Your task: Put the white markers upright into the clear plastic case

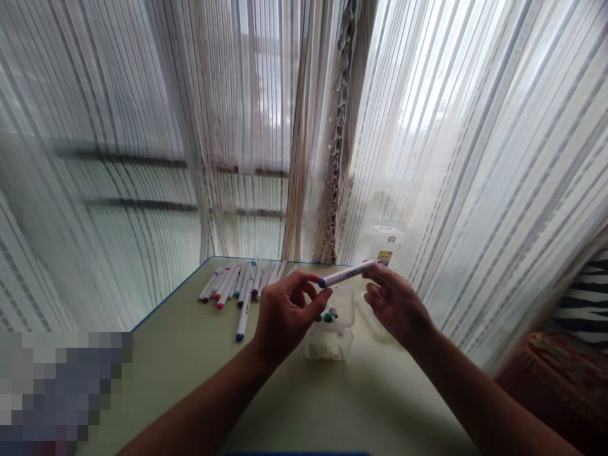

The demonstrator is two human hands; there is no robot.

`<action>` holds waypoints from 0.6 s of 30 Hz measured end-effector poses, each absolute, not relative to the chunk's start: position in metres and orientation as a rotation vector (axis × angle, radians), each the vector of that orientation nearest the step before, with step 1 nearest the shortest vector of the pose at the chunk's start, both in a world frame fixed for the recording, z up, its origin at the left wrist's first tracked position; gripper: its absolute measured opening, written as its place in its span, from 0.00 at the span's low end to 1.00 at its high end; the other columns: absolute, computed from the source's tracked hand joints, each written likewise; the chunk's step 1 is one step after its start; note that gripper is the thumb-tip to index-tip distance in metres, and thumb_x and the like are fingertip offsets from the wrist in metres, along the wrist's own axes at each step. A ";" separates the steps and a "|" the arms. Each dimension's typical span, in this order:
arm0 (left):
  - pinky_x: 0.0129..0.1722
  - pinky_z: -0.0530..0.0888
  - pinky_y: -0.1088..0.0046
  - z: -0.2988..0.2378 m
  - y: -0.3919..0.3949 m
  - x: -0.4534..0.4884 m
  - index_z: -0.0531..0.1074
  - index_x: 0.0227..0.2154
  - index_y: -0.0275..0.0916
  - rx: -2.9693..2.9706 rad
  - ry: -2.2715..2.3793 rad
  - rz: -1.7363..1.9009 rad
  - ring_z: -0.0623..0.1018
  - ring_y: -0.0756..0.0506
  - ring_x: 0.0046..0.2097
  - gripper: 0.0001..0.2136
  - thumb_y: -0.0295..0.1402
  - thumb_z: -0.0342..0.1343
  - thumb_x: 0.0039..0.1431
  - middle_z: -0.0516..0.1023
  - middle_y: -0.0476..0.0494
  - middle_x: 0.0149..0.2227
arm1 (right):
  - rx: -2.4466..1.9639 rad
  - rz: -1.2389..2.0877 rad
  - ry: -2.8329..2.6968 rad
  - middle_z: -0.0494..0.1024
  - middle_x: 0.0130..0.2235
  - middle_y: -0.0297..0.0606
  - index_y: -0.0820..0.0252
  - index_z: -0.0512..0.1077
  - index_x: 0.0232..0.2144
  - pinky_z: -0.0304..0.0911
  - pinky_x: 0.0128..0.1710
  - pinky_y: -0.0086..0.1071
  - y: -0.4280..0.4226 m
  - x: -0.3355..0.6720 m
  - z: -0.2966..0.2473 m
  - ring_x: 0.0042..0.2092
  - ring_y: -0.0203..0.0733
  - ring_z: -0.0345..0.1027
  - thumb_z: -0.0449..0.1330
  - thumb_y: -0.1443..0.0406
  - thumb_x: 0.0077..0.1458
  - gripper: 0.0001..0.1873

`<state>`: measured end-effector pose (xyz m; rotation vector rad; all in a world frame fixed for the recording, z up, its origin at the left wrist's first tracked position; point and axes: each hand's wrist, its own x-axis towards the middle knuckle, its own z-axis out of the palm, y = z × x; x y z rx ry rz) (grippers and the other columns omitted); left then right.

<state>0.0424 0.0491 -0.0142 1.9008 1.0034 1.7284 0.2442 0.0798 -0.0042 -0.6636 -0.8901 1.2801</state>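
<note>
Both hands hold one white marker point(346, 274) above the table. My left hand point(287, 313) pinches its blue-capped end between thumb and fingers. Gripping the other end with its fingertips is my right hand point(396, 303). Under the hands sits a clear plastic box point(331, 329) with a couple of markers inside, green and grey caps showing. A row of several white markers point(237, 282) with coloured caps lies at the table's far left. One more marker point(244, 316) lies apart, nearer to me.
The pale green table point(190, 354) ends at a blue edge against sheer striped curtains point(475, 158). A clear lid point(373, 316) lies right of the box. Behind stands a clear container point(387, 244). A zebra-pattern cushion point(586, 288) is at the right.
</note>
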 end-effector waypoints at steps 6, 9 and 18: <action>0.19 0.64 0.81 -0.015 0.051 0.041 0.77 0.34 0.35 1.903 0.989 1.723 0.67 0.54 0.20 0.10 0.37 0.66 0.56 0.76 0.50 0.22 | -0.646 1.283 -0.887 0.78 0.27 0.33 0.61 0.81 0.29 0.45 0.15 0.23 0.081 0.244 -0.006 0.17 0.23 0.51 0.78 0.59 0.39 0.16; 0.20 0.66 0.80 -0.016 0.052 0.040 0.77 0.34 0.35 1.893 1.013 1.721 0.70 0.53 0.20 0.11 0.39 0.64 0.59 0.77 0.49 0.23 | -0.635 1.282 -0.898 0.78 0.27 0.33 0.61 0.82 0.29 0.45 0.15 0.23 0.081 0.243 -0.006 0.16 0.22 0.51 0.78 0.59 0.40 0.15; 0.20 0.65 0.80 -0.016 0.053 0.039 0.78 0.37 0.36 1.892 1.069 1.725 0.68 0.53 0.22 0.10 0.37 0.63 0.59 0.78 0.48 0.27 | -0.614 1.277 -0.892 0.77 0.26 0.32 0.61 0.83 0.32 0.46 0.15 0.23 0.081 0.244 -0.005 0.17 0.23 0.52 0.78 0.57 0.40 0.17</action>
